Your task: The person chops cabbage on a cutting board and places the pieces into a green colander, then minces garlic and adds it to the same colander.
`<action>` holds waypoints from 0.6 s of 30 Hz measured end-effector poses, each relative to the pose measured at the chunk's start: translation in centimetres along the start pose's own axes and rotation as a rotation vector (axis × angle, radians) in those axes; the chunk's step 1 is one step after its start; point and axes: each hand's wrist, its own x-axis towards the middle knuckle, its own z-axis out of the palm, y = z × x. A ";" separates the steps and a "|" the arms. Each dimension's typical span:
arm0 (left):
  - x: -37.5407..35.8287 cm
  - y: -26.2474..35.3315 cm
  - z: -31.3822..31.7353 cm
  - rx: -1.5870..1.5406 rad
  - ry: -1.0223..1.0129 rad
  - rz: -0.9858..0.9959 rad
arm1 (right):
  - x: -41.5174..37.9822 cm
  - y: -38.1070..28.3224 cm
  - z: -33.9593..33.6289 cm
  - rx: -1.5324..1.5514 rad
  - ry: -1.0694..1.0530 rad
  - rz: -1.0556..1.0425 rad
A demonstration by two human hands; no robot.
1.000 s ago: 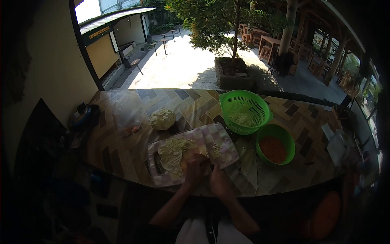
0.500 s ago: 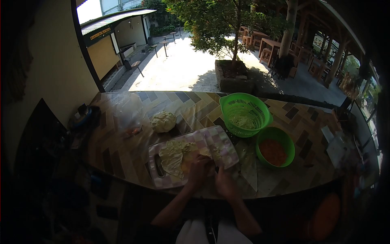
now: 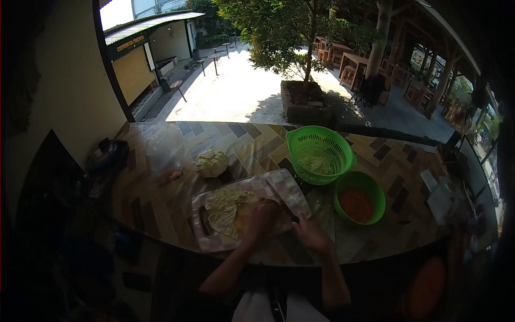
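A checkered cutting board [image 3: 252,209] lies on the table, with pale cabbage leaves [image 3: 224,209] on its left half. My right hand [image 3: 310,232] is closed round the handle of a knife [image 3: 281,199], whose blade points up and left over the board. My left hand [image 3: 263,216] is on the board at the right of the leaves, its fingers bent; what lies under them is hidden. Behind the board sits a cabbage head [image 3: 211,163]. A green colander [image 3: 321,155] holds shredded pale pieces, and a green bowl [image 3: 359,197] holds orange pieces.
A clear plastic bag [image 3: 165,150] lies on the table at the back left. Dark items [image 3: 109,155] stand at the left edge. Pale packets [image 3: 439,197] lie at the right. Beyond the table are a potted tree [image 3: 307,102] and wooden furniture.
My right hand has moved right, and the knife blade now shows clearly above the board. My left hand has stayed near the leaves. The whole view has shifted slightly.
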 end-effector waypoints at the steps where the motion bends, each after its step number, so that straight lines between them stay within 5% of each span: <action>1: 0.1 0.1 -0.1 -0.001 -0.003 -0.002 | -0.5 -0.5 0.5 0.005 0.004 0.033; 9: -0.8 1.6 -1.6 -0.066 -0.039 -0.053 | -1.8 -1.5 3.6 -0.018 0.097 0.171; 18: -0.8 2.3 -3.2 0.163 -0.098 0.075 | -1.4 -1.5 1.1 0.097 0.030 0.026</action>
